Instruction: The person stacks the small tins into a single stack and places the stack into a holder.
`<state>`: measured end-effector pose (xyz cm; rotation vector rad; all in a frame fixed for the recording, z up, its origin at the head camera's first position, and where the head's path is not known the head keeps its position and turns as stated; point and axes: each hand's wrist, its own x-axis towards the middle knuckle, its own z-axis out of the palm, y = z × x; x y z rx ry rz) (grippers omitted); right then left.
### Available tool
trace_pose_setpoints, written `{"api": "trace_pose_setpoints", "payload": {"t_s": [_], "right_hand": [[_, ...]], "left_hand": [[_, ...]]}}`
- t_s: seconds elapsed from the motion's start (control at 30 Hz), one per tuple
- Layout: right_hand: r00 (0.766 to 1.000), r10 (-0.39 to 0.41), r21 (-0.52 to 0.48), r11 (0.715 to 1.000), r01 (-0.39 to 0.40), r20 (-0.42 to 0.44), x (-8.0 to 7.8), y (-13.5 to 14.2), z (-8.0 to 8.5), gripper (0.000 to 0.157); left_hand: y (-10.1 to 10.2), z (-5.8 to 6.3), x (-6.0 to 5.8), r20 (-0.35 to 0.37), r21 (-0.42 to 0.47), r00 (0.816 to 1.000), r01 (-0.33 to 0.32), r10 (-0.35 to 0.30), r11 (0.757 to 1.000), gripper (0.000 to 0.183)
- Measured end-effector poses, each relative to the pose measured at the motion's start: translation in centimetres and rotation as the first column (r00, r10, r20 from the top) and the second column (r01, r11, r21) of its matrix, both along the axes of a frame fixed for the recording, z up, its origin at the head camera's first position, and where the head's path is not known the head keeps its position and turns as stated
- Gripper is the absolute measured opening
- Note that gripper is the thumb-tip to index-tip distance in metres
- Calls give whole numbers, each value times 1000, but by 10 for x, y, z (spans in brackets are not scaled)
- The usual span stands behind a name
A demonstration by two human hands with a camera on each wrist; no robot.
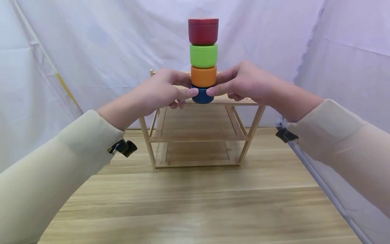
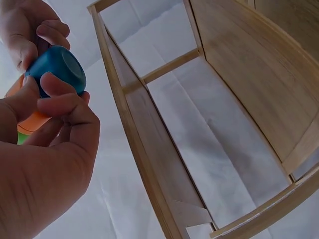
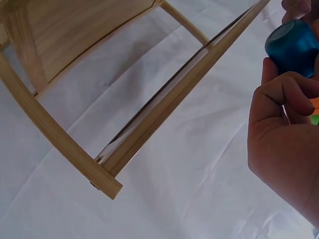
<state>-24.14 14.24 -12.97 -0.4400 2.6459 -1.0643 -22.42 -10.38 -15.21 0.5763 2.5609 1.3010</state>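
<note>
A tower of coloured cups stands upright between my hands in the head view. A red cup [image 1: 203,32] tops a green cup [image 1: 203,56], then an orange cup [image 1: 203,77], with the smallest, a blue cup [image 1: 202,96], lowest. My left hand [image 1: 161,88] grips the tower's base from the left, thumb on the blue cup. From the right, my right hand [image 1: 246,81] mirrors it, its thumb also on the blue cup. Both wrist views show the blue cup's underside [image 2: 72,67] bare, lifted off the wooden rack. Fingers behind the tower are partly hidden.
Below and behind the cups, the tiered wooden rack [image 1: 199,138] stands on a wood-grain table [image 1: 195,203]. White cloth [image 1: 122,40] hangs at the back and both sides. The table's right edge [image 1: 329,200] shows beyond the right forearm.
</note>
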Motion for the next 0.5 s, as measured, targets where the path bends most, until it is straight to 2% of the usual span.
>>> {"api": "trace_pose_setpoints", "payload": {"t_s": [0.2, 0.5], "right_hand": [[999, 17, -39, 999, -15, 34, -25, -3, -4, 49], [998, 18, -44, 999, -15, 57, -45, -5, -11, 52]], "left_hand": [[6, 3, -19, 105, 10, 994, -43, 41, 999, 55], [10, 4, -40, 155, -53, 987, -44, 51, 998, 56]]}}
